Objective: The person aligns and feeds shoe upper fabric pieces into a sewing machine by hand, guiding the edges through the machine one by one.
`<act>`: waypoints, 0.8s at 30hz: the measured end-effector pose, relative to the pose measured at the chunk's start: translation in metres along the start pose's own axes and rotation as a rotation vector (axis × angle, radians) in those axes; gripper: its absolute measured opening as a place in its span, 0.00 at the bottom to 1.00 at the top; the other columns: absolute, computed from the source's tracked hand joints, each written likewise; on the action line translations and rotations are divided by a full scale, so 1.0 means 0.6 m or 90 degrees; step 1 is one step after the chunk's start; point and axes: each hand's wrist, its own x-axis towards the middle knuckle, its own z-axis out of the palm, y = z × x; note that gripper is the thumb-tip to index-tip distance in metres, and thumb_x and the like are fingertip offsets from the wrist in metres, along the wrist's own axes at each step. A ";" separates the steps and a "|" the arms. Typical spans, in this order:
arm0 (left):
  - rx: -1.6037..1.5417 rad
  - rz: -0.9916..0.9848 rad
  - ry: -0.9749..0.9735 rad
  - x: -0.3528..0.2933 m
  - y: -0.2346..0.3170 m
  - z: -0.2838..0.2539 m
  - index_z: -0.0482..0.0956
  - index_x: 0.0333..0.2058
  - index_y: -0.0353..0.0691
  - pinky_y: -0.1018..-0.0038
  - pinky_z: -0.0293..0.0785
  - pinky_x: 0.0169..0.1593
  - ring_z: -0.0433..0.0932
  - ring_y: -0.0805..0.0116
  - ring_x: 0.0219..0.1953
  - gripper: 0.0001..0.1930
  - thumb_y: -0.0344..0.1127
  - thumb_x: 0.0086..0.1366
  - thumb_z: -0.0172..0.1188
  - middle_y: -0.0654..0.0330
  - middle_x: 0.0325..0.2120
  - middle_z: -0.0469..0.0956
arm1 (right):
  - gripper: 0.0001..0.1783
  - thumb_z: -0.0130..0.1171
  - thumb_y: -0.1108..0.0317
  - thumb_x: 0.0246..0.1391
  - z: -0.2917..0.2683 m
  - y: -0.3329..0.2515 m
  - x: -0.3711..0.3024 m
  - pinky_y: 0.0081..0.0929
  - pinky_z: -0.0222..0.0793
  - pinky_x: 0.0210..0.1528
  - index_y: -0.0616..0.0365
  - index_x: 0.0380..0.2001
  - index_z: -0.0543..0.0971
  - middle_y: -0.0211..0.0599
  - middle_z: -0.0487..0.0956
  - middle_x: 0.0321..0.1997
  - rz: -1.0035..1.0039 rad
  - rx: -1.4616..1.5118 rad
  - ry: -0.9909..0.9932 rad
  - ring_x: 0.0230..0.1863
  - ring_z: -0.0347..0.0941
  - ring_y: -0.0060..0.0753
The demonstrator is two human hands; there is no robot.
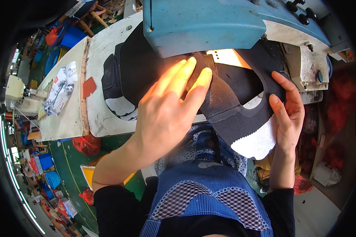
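Note:
A black fabric shoe upper [226, 114] with a white, zigzag-edged end lies curved around an oval opening. Part of it is under the blue head of a machine [203, 29], where a warm lamp lights the work. My left hand [166, 108] rests on the black material with its fingers stretched out, the tips close to the machine's front edge. On the other side, my right hand [288, 114] grips the upper's outer edge between thumb and fingers. Beneath the machine head, the working point is hidden.
More black and white pieces [118, 85] are piled on the white machine table [101, 112] at the left. A plastic packet [61, 89] and a reddish-brown scrap [89, 87] lie beyond. Red bags [86, 144] stand on the green floor. A metal machine housing [312, 69] rises at the right.

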 end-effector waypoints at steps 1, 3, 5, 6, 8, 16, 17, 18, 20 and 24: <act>-0.011 -0.017 -0.006 -0.001 0.002 0.000 0.80 0.55 0.36 0.60 0.77 0.57 0.80 0.47 0.52 0.31 0.15 0.48 0.56 0.47 0.54 0.78 | 0.24 0.59 0.79 0.62 -0.001 0.000 0.000 0.23 0.68 0.61 0.71 0.61 0.71 0.43 0.78 0.58 0.000 0.001 0.002 0.56 0.75 0.26; 0.032 0.007 0.014 0.000 0.007 -0.004 0.80 0.53 0.37 0.62 0.80 0.53 0.81 0.49 0.50 0.27 0.18 0.50 0.59 0.46 0.51 0.79 | 0.24 0.60 0.78 0.62 -0.002 -0.002 0.000 0.23 0.67 0.62 0.71 0.61 0.72 0.42 0.78 0.58 -0.006 0.012 -0.010 0.56 0.75 0.26; 0.076 0.029 0.034 -0.001 0.008 -0.006 0.81 0.51 0.38 0.65 0.83 0.48 0.82 0.51 0.48 0.24 0.21 0.53 0.61 0.44 0.48 0.80 | 0.24 0.60 0.77 0.62 0.000 -0.004 0.001 0.23 0.67 0.62 0.70 0.61 0.72 0.41 0.78 0.58 -0.011 -0.005 -0.007 0.56 0.74 0.26; 0.077 0.021 0.022 -0.001 0.006 -0.006 0.81 0.52 0.37 0.65 0.83 0.49 0.82 0.50 0.49 0.24 0.21 0.53 0.61 0.43 0.48 0.80 | 0.25 0.61 0.76 0.62 0.001 -0.004 0.002 0.23 0.66 0.62 0.70 0.61 0.72 0.41 0.78 0.58 -0.018 -0.023 -0.004 0.56 0.74 0.25; 0.079 0.013 0.012 -0.001 0.005 -0.003 0.80 0.52 0.37 0.65 0.83 0.50 0.82 0.48 0.50 0.24 0.21 0.54 0.61 0.42 0.49 0.80 | 0.25 0.62 0.76 0.62 -0.003 -0.001 0.007 0.23 0.66 0.62 0.70 0.61 0.72 0.40 0.78 0.58 -0.020 -0.027 -0.007 0.56 0.74 0.25; -0.007 -0.038 -0.015 -0.004 0.004 0.014 0.79 0.56 0.35 0.59 0.76 0.59 0.78 0.46 0.57 0.32 0.15 0.48 0.56 0.44 0.55 0.78 | 0.24 0.62 0.76 0.62 -0.006 0.006 0.011 0.21 0.67 0.61 0.70 0.61 0.72 0.40 0.78 0.57 -0.009 -0.002 -0.008 0.55 0.74 0.24; -0.008 -0.039 -0.015 -0.002 0.002 0.014 0.79 0.56 0.35 0.59 0.76 0.59 0.78 0.46 0.57 0.32 0.15 0.48 0.56 0.44 0.55 0.78 | 0.24 0.62 0.76 0.62 -0.005 0.006 0.012 0.21 0.67 0.61 0.70 0.61 0.72 0.40 0.78 0.57 -0.006 -0.003 -0.004 0.55 0.74 0.24; 0.019 -0.025 -0.033 0.000 -0.001 0.013 0.79 0.55 0.36 0.60 0.77 0.58 0.79 0.46 0.56 0.29 0.20 0.51 0.60 0.42 0.54 0.78 | 0.24 0.61 0.76 0.62 -0.004 0.006 0.012 0.21 0.68 0.61 0.70 0.61 0.72 0.40 0.78 0.57 -0.004 -0.005 -0.001 0.55 0.74 0.24; 0.045 -0.010 -0.051 0.004 -0.005 0.011 0.80 0.54 0.37 0.61 0.78 0.58 0.79 0.47 0.56 0.26 0.24 0.54 0.63 0.40 0.52 0.78 | 0.24 0.62 0.76 0.62 -0.005 0.005 0.013 0.21 0.67 0.61 0.70 0.61 0.72 0.40 0.78 0.57 -0.003 -0.013 0.001 0.55 0.74 0.24; 0.030 0.006 -0.086 0.005 -0.012 0.004 0.80 0.54 0.37 0.62 0.76 0.61 0.76 0.48 0.59 0.26 0.24 0.53 0.63 0.42 0.56 0.76 | 0.23 0.61 0.77 0.62 -0.005 0.003 0.014 0.21 0.67 0.60 0.70 0.60 0.73 0.40 0.79 0.57 -0.006 -0.045 -0.003 0.56 0.74 0.24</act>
